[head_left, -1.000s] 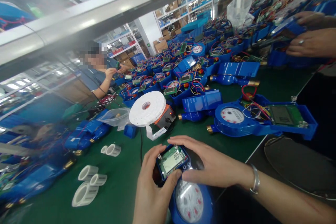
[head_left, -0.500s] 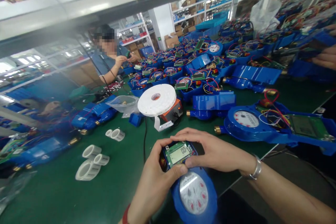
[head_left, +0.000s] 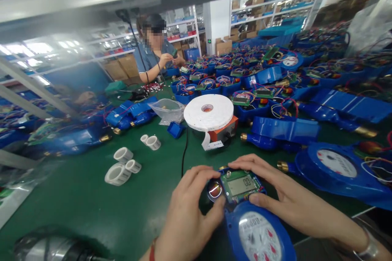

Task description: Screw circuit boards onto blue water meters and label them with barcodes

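A blue water meter (head_left: 260,232) lies at the near edge of the green table (head_left: 76,195), its white dial toward me. Above the dial sits a green circuit board with an LCD screen (head_left: 241,184) in the meter's open housing. My left hand (head_left: 188,216) curls around the board's left side, thumb pressed by the screen's lower left corner. My right hand (head_left: 290,200) wraps the right side, fingers over the board's top edge and thumb at its lower right. Both hands grip the meter and board between them.
A white tape roll on an orange dispenser (head_left: 210,118) stands just beyond my hands. Small white label rolls (head_left: 122,163) lie to the left. Many open blue meters with wires (head_left: 337,167) crowd the right and back. A seated person (head_left: 153,49) works across the table.
The view has swung left and down, so the meter sits further right in the picture. My hands stay on the board, fingers spread slightly wider around it.
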`<state>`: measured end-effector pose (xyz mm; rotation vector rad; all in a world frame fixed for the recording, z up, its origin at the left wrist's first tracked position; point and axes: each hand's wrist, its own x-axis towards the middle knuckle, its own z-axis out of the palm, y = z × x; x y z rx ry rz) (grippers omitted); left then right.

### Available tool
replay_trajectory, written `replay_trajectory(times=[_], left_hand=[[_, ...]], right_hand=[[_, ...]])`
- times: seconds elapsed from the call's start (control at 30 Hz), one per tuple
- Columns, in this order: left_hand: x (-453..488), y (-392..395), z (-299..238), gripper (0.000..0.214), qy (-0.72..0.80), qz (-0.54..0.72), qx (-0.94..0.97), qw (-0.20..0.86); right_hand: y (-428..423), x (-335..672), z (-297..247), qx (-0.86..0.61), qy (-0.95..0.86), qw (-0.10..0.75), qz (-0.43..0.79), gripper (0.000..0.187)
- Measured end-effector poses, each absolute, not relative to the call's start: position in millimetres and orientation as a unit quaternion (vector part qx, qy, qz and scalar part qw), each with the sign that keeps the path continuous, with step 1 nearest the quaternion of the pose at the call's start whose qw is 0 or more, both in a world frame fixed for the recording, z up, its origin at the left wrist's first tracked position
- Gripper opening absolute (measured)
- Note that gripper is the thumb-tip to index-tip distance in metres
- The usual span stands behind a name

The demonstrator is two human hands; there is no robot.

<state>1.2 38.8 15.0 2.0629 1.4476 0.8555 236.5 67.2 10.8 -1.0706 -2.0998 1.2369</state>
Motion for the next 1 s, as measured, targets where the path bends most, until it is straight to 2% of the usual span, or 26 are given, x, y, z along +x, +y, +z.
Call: replay_trajectory(times=[0.17, 0.37, 0.73, 0.9, 1.0], left_hand=[[17, 37, 11, 0.031, 0.544, 0.339, 0.748, 0.172], [24, 33, 11, 0.022, 0.560, 0.301, 0.764, 0.109], [13, 39, 12, 0.015, 0.455, 0.301, 0.829, 0.122], [2, 53, 26, 0.012, 0.400, 0.255, 0.864, 0.166], [-3, 62, 38, 0.017, 0.361, 0.203, 0.894, 0.174]], right_hand=[[68, 236, 9, -0.405, -0.766, 0.231, 0.443, 0.048], [66, 236, 6, -0.406, -0.761, 0.232, 0.450, 0.047], [67, 237, 9, -0.377, -0.776, 0.252, 0.438, 0.048], [67, 235, 12, -0.391, -0.775, 0.244, 0.433, 0.048], [67, 235, 13, -0.396, -0.774, 0.244, 0.429, 0.048]])
